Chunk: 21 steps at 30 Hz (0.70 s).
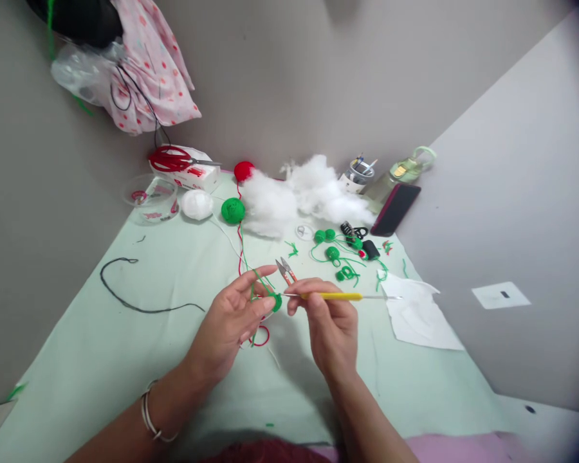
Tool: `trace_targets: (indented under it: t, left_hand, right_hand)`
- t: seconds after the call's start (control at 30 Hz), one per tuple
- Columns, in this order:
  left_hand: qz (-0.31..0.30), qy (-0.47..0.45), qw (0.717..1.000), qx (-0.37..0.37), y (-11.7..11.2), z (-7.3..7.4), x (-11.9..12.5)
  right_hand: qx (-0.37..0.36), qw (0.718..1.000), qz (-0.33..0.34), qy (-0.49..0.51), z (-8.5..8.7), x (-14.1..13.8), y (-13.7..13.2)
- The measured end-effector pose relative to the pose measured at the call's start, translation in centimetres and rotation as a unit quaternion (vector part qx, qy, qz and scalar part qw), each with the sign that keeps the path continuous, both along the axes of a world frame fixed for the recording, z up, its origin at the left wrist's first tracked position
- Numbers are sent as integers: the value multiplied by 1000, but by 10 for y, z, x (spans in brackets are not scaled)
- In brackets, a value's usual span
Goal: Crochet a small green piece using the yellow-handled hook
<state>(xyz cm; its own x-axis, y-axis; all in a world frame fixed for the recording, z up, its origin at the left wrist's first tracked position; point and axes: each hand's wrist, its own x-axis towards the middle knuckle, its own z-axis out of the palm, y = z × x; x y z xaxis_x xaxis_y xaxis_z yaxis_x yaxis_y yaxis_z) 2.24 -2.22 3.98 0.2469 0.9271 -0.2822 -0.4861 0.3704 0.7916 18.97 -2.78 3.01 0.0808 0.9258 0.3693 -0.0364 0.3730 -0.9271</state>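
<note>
My left hand pinches a small green crochet piece between thumb and fingers, and green yarn runs over its raised index finger. In my right hand is a crochet hook with a yellow handle, held level, its tip at the green piece. Just behind my fingers lie thread snips with orange handles. A loop of red yarn hangs or lies below my left hand. The green yarn leads back to a green yarn ball.
White stuffing is heaped at the back, beside a red yarn ball and a white yarn ball. Several small green crocheted pieces lie right of centre. A phone leans against a bottle. Red scissors rest on a box.
</note>
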Motion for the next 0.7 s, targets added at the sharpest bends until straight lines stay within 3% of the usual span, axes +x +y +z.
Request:
trace_targets:
  t: [0.27, 0.5, 0.6, 0.7]
  left_hand:
    - [26, 15, 999, 18, 0, 1, 1]
    - [2, 32, 999, 24, 0, 1, 0]
    - [-14, 42, 998, 34, -2, -2, 1]
    - [8, 53, 998, 31, -4, -4, 5]
  right_hand:
    - [8, 1000, -27, 0, 2, 0, -4]
    - [-26, 994, 23, 100, 2, 4, 1]
    - [-24, 997, 41, 58, 3, 1, 1]
    - [21, 999, 8, -31, 1, -2, -4]
